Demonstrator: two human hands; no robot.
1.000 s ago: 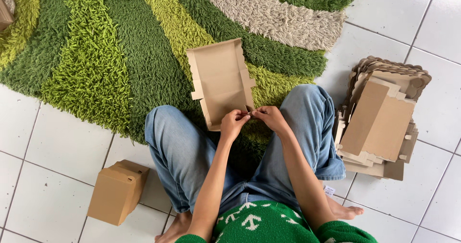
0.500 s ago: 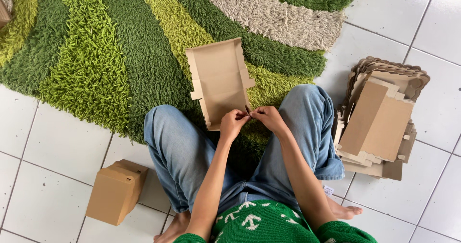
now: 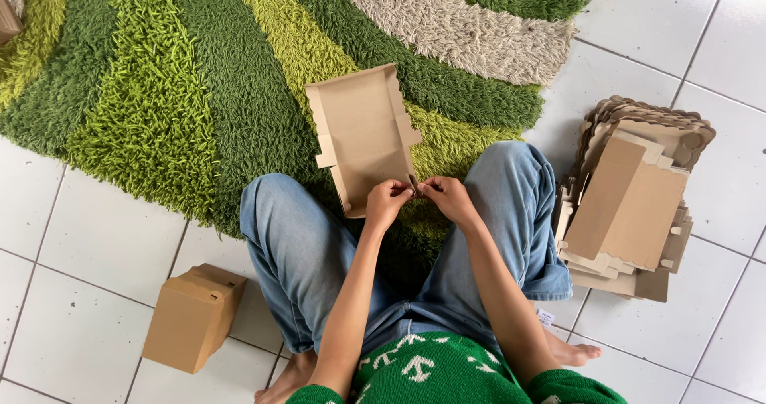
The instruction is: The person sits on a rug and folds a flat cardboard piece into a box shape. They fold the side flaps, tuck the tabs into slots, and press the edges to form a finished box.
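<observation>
A flat, die-cut cardboard box blank [image 3: 363, 133] is held at its near right corner, just above the crossed legs in blue jeans [image 3: 307, 252] and over the green striped shag rug [image 3: 159, 101]. The corner is pinched from the left by the left hand [image 3: 387, 203] and from the right by the right hand [image 3: 448, 198], with the fingertips of both closed narrowly on a small flap at the blank's edge; the rest of the blank lies tilted away from the body, its side walls partly raised. The step in hand is judged to be the folding of a corner tab during the making-up of a box. For the next move, a firm crease along the scored line and a steady hold on the blank's wall would be called for. To the right of the blank, on the white tiles, a stack of unfolded blanks [image 3: 630, 204] is seen; to its lower left, a finished closed box [image 3: 191, 316] is standing.
</observation>
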